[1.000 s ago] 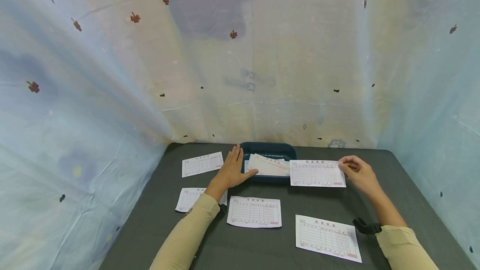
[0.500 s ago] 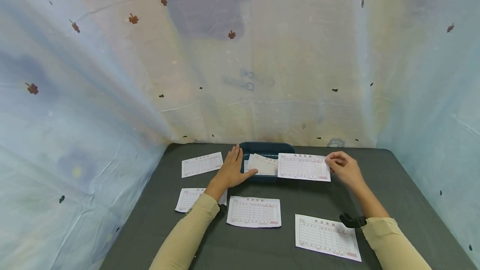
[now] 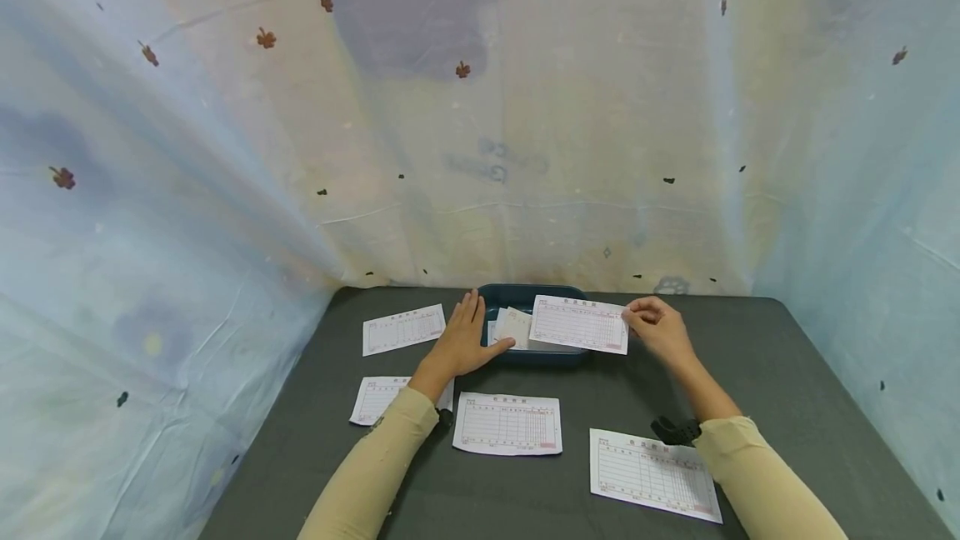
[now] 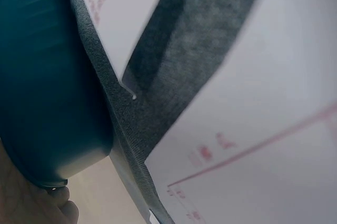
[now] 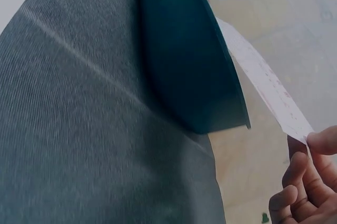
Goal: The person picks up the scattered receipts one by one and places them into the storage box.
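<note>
A dark blue-green plastic bin [image 3: 540,359] stands at the back of the table with paper slips [image 3: 514,327] in it. My left hand [image 3: 457,344] rests against its left end, fingers straight and thumb spread along the front. Between thumb and fingers, my right hand [image 3: 660,332] pinches the right end of a printed form slip [image 3: 577,325]. This slip is held over the right part of the bin, tilted down to the right. In the right wrist view, the slip [image 5: 266,79] reaches past the rim of the bin [image 5: 184,50].
Printed slips lie apart on the dark grey tabletop [image 3: 525,498]: one at back left [image 3: 403,330], one partly behind the left forearm [image 3: 378,398], one front centre [image 3: 507,425] and one front right [image 3: 648,473], partly under the right sleeve. A patterned curtain [image 3: 480,190] surrounds the table.
My right hand has moved left and slightly away from me, carrying the slip from beside the bin to above it; the slip now tilts. My left hand has stayed put.
</note>
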The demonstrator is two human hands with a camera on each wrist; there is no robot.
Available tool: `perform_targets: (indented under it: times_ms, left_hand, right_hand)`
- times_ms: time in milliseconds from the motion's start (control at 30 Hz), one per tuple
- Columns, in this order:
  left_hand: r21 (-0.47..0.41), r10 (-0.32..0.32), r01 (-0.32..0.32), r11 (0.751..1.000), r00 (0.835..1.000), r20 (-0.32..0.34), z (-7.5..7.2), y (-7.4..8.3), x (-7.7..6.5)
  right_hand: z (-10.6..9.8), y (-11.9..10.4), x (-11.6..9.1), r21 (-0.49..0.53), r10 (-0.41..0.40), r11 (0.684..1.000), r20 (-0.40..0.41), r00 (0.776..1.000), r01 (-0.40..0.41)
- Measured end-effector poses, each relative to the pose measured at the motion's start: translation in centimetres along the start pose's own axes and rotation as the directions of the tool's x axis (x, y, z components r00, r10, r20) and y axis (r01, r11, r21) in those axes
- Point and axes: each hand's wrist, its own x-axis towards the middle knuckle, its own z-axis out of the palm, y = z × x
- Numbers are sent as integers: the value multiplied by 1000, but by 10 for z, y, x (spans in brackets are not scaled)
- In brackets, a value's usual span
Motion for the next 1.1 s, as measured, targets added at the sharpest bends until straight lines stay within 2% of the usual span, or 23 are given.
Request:
perform_targets:
  times_ms: [367, 533, 800, 1100]
  left_hand:
    - [3, -12, 12, 1000, 1000, 15, 1, 0, 0]
    - [7, -9, 9, 1000, 1000, 6, 1, 0, 0]
    - [6, -20, 20, 1000, 999, 25, 0, 0, -1]
    - [-6, 10, -10, 1000, 1000, 11, 0, 0, -2]
  right_hand:
    - [26, -9, 12, 7, -19, 1000, 38, 999, 19]
    - [33, -12, 14, 14, -49, 999, 48, 998, 49]
    - [45, -18, 14, -41, -113, 992, 63, 992, 115]
    - [56, -20, 16, -32, -105, 994, 93, 990, 109]
